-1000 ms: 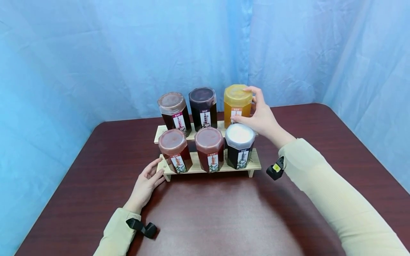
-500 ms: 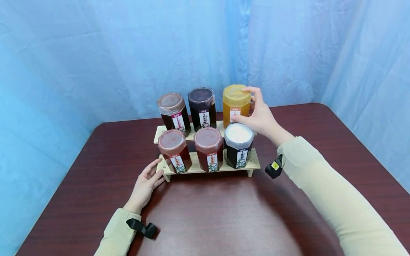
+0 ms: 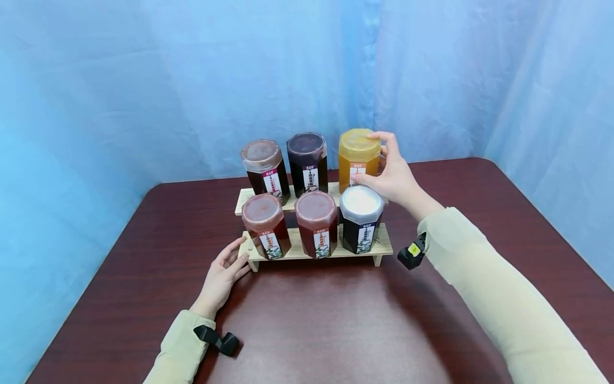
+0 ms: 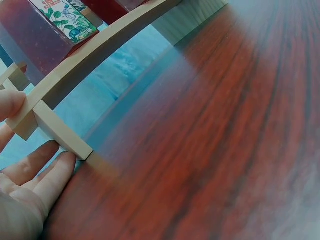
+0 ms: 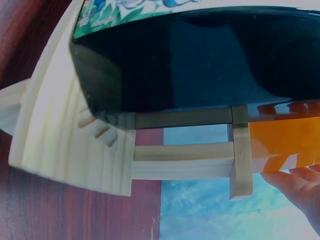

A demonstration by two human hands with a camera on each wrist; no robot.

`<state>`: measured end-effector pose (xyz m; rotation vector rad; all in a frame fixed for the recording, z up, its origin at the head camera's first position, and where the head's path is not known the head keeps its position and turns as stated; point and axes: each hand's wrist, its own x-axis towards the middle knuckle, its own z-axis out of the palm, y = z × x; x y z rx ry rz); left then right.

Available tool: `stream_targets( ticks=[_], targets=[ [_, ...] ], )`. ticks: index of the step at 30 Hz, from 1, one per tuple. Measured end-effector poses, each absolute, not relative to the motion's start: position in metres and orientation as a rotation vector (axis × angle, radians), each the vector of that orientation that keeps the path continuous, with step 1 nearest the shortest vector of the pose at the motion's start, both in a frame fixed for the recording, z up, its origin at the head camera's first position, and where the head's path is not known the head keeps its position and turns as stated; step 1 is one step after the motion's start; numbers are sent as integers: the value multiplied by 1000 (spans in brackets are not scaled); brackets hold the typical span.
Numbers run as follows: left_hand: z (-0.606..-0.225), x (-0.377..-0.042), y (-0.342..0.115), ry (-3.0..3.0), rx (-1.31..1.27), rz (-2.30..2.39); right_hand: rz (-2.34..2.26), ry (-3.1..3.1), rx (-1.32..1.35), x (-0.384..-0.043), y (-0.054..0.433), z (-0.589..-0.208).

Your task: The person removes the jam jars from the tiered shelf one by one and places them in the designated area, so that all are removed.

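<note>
My right hand (image 3: 395,178) grips the orange-yellow jar (image 3: 360,149), thumb across its front and fingers at the lid and far side. This jar is at the right end of the back tier of a two-step wooden rack (image 3: 385,244). In the right wrist view, the fingers (image 5: 295,189) touch the orange jar (image 5: 287,142) past the shelf. My left hand (image 3: 218,282) holds the rack's front left corner. In the left wrist view, the thumb lies on the shelf edge (image 4: 75,65), with fingers (image 4: 35,165) by the short leg (image 4: 62,132).
Two dark jars (image 3: 307,152) (image 3: 264,165) share the back tier. Up front are two red jars (image 3: 263,218) (image 3: 316,218) and a dark jar with a white lid (image 3: 362,213). Blue curtains (image 3: 216,80) hang behind the brown table (image 3: 312,320).
The head view shifts slightly. Both hands keep the same hold, and the jars and rack stay in place.
</note>
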<state>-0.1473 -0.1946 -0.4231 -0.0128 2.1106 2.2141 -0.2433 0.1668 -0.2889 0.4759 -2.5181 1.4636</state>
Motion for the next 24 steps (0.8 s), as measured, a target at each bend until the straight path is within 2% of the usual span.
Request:
stream_targets(
  ticks=[24],
  targets=[
    [-426,-149,-197,2108,-34,2211,1342,-2398,404,-228,186,-301]
  ],
)
